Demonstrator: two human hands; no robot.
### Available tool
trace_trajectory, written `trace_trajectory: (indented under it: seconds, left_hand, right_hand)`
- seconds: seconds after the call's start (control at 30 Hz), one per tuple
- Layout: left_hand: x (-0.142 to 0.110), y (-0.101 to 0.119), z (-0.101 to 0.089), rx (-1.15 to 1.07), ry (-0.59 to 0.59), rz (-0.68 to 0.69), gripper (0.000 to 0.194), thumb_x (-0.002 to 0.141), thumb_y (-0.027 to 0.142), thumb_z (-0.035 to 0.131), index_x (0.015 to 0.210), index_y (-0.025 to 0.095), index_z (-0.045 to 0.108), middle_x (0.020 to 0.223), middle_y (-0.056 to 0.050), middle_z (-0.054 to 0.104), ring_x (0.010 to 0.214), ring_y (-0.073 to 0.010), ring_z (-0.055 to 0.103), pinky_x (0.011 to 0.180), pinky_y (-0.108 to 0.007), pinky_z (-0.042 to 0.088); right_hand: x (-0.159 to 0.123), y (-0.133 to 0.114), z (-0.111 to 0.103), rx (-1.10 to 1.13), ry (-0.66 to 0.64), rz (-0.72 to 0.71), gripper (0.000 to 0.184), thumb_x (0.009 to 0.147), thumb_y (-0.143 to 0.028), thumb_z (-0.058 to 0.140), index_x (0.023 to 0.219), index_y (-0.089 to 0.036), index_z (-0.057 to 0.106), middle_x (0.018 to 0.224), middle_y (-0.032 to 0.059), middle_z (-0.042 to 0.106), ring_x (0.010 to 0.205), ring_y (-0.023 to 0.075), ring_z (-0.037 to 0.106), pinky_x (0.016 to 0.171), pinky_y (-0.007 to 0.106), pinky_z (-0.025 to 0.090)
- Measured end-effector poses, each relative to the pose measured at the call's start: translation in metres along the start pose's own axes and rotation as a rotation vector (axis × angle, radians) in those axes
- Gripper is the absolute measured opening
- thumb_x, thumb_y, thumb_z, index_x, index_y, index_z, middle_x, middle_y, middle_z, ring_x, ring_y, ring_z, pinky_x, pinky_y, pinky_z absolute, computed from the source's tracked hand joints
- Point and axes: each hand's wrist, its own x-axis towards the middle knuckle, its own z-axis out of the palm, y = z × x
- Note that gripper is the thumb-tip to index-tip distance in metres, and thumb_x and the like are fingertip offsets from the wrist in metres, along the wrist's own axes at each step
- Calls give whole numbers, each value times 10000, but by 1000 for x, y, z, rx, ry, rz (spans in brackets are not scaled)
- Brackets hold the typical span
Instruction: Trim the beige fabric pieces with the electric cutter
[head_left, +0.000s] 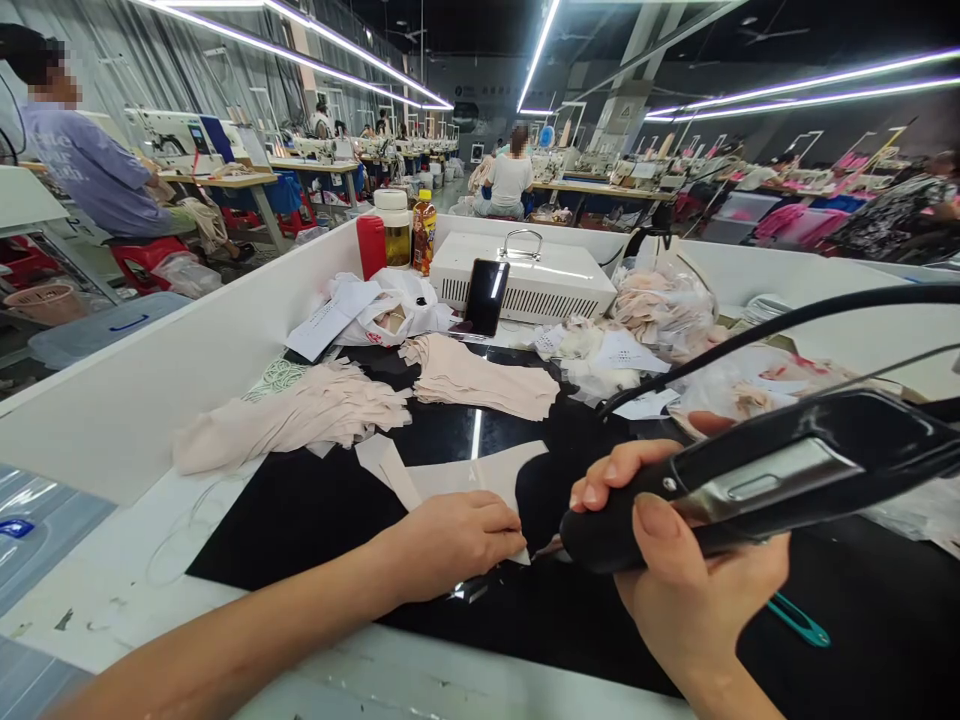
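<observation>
My right hand (697, 580) is wrapped round a thick black corded handheld tool (780, 480) with a silver panel on its side. Its rounded nose points left, and its tip is mostly hidden. Close to that tip, my left hand (457, 540) pinches the near edge of a pale beige cut fabric piece (472, 475) on a black work mat (300, 520). A folded strip (397, 472) of the same fabric lies at its left. Beyond are two stacks of beige cut pieces, one at left (300, 410) and one in the middle (487, 378).
A white machine box (525, 275), a leaning phone (486, 298), a jar (394, 228) and a drink bottle (424, 232) stand at the back. Bags of fabric (664, 305) line the right. A black cable (787, 325) arches overhead. A teal tool (801, 622) lies near my right wrist.
</observation>
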Motion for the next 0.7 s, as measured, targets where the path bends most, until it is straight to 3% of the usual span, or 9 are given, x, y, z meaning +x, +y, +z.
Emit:
trace_trajectory:
  seconds: [0.7]
  left_hand:
    - [2,1,2,-41,11,-14,186,1132,136,589,1222,141,752,1171,-83,800,1137,-207,742,1020,-302,615]
  right_hand:
    - [0,4,6,-2,-2,25,479,946,-270,863,1338,-318,593,841,-40,718,601,175,691,559,345,633]
